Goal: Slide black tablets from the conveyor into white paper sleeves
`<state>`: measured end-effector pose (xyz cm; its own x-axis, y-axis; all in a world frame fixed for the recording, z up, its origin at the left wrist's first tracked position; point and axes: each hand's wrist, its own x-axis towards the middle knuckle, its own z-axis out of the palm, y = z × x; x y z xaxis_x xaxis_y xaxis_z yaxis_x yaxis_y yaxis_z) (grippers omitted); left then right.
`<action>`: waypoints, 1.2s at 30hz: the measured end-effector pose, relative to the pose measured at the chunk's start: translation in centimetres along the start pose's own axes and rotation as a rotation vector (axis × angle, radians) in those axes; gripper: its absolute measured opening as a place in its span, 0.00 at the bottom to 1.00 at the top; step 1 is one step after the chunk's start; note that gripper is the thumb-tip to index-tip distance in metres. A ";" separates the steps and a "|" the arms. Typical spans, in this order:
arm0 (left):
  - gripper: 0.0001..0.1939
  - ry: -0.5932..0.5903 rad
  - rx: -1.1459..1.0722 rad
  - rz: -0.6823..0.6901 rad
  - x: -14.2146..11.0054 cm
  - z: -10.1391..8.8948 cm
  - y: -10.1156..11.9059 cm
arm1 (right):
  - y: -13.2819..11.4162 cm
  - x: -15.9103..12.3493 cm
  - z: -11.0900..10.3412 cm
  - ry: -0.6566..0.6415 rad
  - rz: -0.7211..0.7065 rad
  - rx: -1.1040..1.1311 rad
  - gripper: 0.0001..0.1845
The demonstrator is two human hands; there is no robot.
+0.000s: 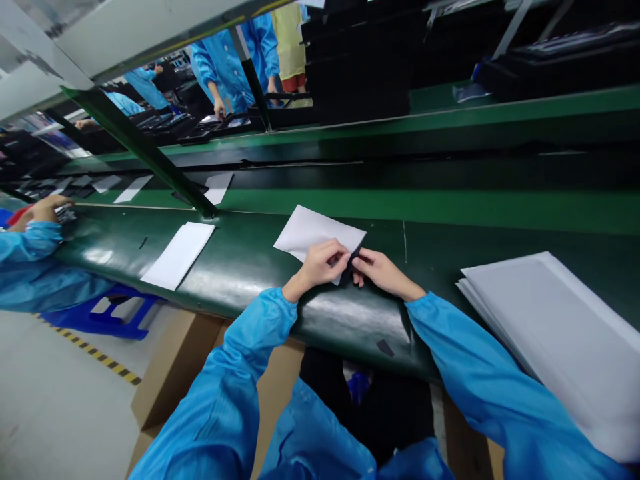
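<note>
A white sheet-like piece (pixel 313 230) with a dark underside lies on the green bench in front of me. My left hand (pixel 323 265) is closed in a pinch at its near right corner, thumb against fingers. From the right, my right hand (pixel 379 268) grips the dark edge (pixel 355 257) of the same piece between thumb and fingers. Whether it is paper, film or a covered panel I cannot make out. To the left lies a small stack of white sheets (pixel 179 255), and at the right a larger stack of white sheets (pixel 575 340).
Green bench (pixel 240 267) with a rounded front edge; a green post (pixel 145 157) rises behind it. More white sheets (pixel 133 189) lie along the belt. A co-worker's hand (pixel 47 208) is at far left. A cardboard box (pixel 170 360) and blue stool (pixel 100 317) stand below.
</note>
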<state>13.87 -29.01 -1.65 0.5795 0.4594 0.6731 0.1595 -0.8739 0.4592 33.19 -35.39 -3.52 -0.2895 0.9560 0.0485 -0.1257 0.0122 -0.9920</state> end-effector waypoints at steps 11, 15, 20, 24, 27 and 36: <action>0.12 -0.006 -0.044 0.081 0.0 0.7 1.5 | -0.3 0.1 0.6 0.250 -0.047 -0.136 0.24; 0.09 -0.053 -0.076 0.117 -0.3 1.5 1.9 | -0.1 0.2 0.3 0.414 -0.065 -0.205 0.22; 0.09 -0.084 -0.036 0.090 -0.2 1.2 1.1 | -0.1 0.2 0.0 0.498 -0.008 -0.160 0.23; 0.21 -0.113 0.049 0.002 0.3 -0.7 -1.0 | 0.0 0.4 -0.4 0.611 0.012 0.022 0.24; 0.38 -0.239 0.175 -0.095 0.2 -1.6 -2.7 | 0.1 0.6 -0.9 0.692 0.007 0.179 0.22; 0.34 -0.243 0.333 -0.274 -0.2 -1.5 -5.9 | -0.3 0.6 -0.6 0.530 -0.019 0.125 0.24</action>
<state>11.60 -23.76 -3.63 0.6441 0.6635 0.3807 0.5554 -0.7478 0.3636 33.67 -34.64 -3.29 0.2281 0.9731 -0.0310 -0.2478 0.0273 -0.9684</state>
